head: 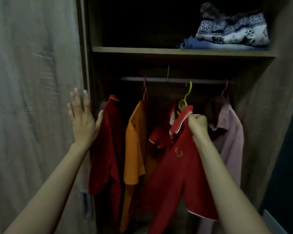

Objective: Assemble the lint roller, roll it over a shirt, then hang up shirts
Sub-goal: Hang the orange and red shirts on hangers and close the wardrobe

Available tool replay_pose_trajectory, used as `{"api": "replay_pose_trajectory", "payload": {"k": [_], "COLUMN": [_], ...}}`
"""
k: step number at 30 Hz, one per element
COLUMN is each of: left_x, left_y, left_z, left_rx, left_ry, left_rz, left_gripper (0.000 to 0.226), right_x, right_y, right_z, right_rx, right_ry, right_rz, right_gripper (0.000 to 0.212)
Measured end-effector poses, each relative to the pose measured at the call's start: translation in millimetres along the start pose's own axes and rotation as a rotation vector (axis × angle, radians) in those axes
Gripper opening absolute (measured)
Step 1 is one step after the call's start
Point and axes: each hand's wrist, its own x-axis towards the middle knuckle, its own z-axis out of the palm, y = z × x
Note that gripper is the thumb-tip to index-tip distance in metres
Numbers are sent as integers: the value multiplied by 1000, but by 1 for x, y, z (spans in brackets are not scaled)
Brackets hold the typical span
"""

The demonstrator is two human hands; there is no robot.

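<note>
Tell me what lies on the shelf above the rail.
On the shelf, at its right end, a patterned knit lies atop folded blue cloth, covering most of it. The dark left part is unreadable.

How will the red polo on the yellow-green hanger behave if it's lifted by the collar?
Probably floppy: the red polo drapes in folds below the right hand, which pinches its collar, and one sleeve is bunched up. Likely light, since a pinch seems enough to hold it. It may swing or slide off, as the yellow-green hanger sits tilted in the collar.
</note>
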Motion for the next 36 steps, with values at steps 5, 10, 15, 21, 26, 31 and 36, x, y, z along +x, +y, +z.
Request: {"api": "replay_pose_trajectory", "payload": {"k": [5,10,15,21,26,31,36], "left_x": [6,7,7,7,8,7,8], "left_y": [-17,-21,-22,-23,-23,-22,-20], "left_z": [9,12,11,12,10,10,10], "left_rx": [46,45,55,56,41,53,45], "left_ry": [88,133,131,127,122,119,97], "left_rz": [29,31,36,30,19,18,3], "left_gripper": [74,73,75,78,79,81,81], "right_x": [21,32,40,48,54,56,40], "right_y": [-12,-21,-29,-36,-22,-1,34], "right_z": [56,95,124,134,128,110,94], "right_rx": [-2,-36,-82,-86,-127,-205,-126], "right_ry": [-13,19,10,36,15,-76,-110], "right_rz": [-46,-70,-43,4,16,-127,-342], "right_gripper": [27,27,29,27,28,31,35]}}
